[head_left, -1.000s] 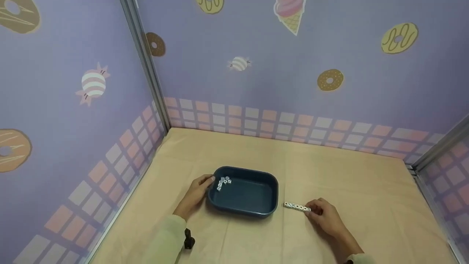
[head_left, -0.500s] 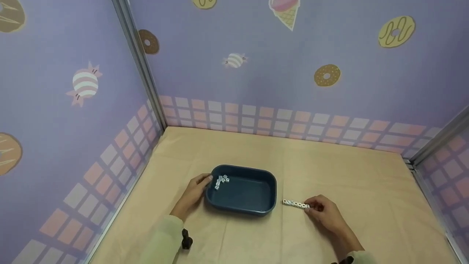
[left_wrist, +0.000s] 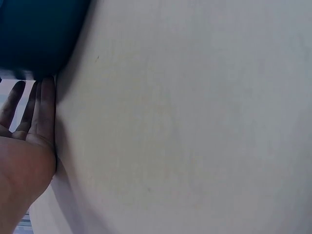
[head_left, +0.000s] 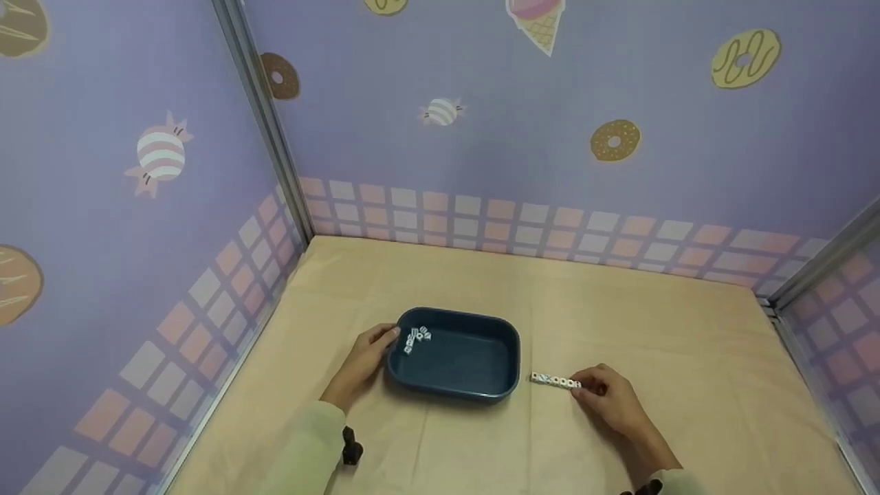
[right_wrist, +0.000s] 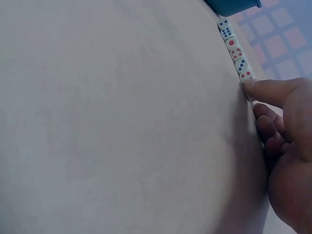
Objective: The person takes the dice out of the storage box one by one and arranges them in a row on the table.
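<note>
A dark blue rectangular baking dish stands on the cloth. Several small white dice lie heaped inside at its left end. My left hand holds that end, thumb at the rim; in the left wrist view its other fingers reach the outer wall. To the right of the dish, dice with red and blue pips form a straight row touching one another. With thumb and fingers my right hand pinches the row's right end die, which is partly hidden. Its lower fingers are curled by the cloth.
A beige cloth covers the table. Purple walls with sweets and pink-and-white squares enclose it at the back and sides. A metal post marks the back left corner.
Over the last second the head view has shifted slightly. The right fingers stay at the end of the dice row, and the left hand keeps its place on the dish.
</note>
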A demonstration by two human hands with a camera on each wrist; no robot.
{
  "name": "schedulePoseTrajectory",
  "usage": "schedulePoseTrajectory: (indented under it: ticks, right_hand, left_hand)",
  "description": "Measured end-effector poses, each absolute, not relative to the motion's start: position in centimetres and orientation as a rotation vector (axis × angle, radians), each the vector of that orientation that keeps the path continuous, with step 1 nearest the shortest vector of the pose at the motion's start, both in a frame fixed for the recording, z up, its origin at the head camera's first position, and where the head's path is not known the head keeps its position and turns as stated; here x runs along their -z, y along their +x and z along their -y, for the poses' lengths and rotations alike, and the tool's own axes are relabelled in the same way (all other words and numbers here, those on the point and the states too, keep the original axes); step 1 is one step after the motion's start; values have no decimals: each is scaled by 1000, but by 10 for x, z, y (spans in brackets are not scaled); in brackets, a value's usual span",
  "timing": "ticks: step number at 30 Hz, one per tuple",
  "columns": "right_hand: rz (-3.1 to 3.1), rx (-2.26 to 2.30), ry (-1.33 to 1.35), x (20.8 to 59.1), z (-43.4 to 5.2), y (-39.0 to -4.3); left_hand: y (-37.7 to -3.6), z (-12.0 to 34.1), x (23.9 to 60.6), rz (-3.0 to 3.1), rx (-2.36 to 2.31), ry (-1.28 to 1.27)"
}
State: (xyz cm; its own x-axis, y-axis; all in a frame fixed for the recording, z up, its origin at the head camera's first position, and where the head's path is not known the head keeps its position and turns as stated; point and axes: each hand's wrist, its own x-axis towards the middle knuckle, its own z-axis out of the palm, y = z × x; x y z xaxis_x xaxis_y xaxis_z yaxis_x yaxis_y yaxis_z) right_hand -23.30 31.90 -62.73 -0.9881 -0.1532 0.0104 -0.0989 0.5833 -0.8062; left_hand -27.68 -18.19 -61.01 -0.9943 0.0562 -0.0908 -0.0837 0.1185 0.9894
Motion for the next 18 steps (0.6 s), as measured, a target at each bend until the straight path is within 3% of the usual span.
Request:
schedulePoseTrajectory:
  ticks: [10, 14, 18]
  right_hand:
    - [-2720, 1387, -210, 612, -318, -238]
    - [-2847, 1485, -198, 597, -293, -238]
    - [-2944, 1664, -405, 581, -247, -239]
  left_hand:
    - [-276, 181, 610, -2261, -2015, -42]
    - [-275, 182, 611, -2291, -1995, -63]
    - [-275, 183, 612, -2288, -1994, -59]
